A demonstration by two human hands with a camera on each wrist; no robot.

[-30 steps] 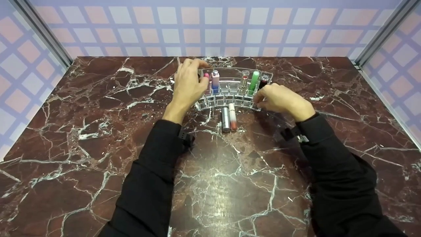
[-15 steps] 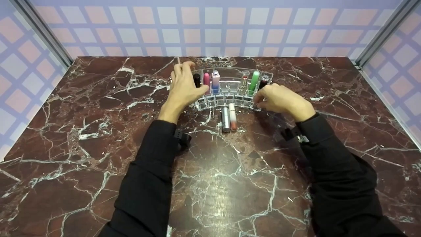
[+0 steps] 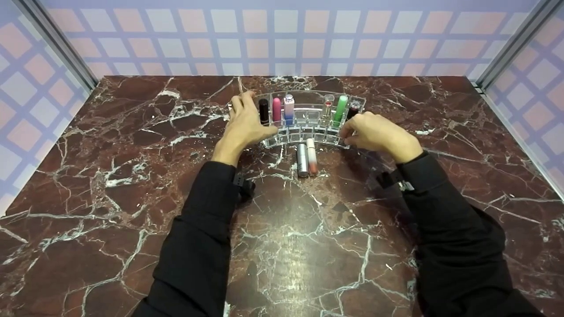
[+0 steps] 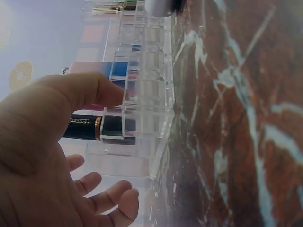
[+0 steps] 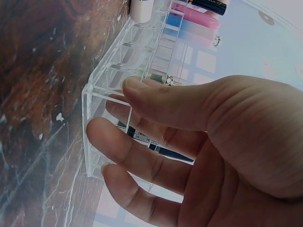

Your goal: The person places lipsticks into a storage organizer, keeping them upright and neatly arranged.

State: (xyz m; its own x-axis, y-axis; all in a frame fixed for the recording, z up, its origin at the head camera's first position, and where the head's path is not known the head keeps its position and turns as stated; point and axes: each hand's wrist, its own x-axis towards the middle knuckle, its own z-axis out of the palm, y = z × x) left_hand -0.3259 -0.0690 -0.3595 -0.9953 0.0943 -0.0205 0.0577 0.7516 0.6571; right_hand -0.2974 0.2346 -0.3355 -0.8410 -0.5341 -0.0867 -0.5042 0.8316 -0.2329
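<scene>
A clear curved tiered lipstick organizer [image 3: 304, 136] stands at the back of the table. My left hand [image 3: 242, 125] is at its left end, thumb at the front tier and the other fingers spread loosely past the side. Beside it, a black lipstick [image 3: 263, 111] stands upright in a slot; in the left wrist view this lipstick [image 4: 83, 126] shows a gold band. My right hand [image 3: 376, 132] grips the organizer's right end; in the right wrist view its thumb [image 5: 147, 97] lies at the clear wall with fingers around the end. A dark lipstick [image 3: 353, 110] stands close to these fingers.
Also upright in the organizer are a pink tube [image 3: 276, 110], a pink-blue tube [image 3: 288, 109], a clear-capped lipstick [image 3: 327, 108] and a green tube [image 3: 340, 110]. A silver tube [image 3: 302, 160] and a white-red tube [image 3: 312, 157] lie just in front.
My left hand has moved left and lower, off the tops of the tubes, uncovering the black lipstick and pink tube. My right hand and the organizer stay in place.
</scene>
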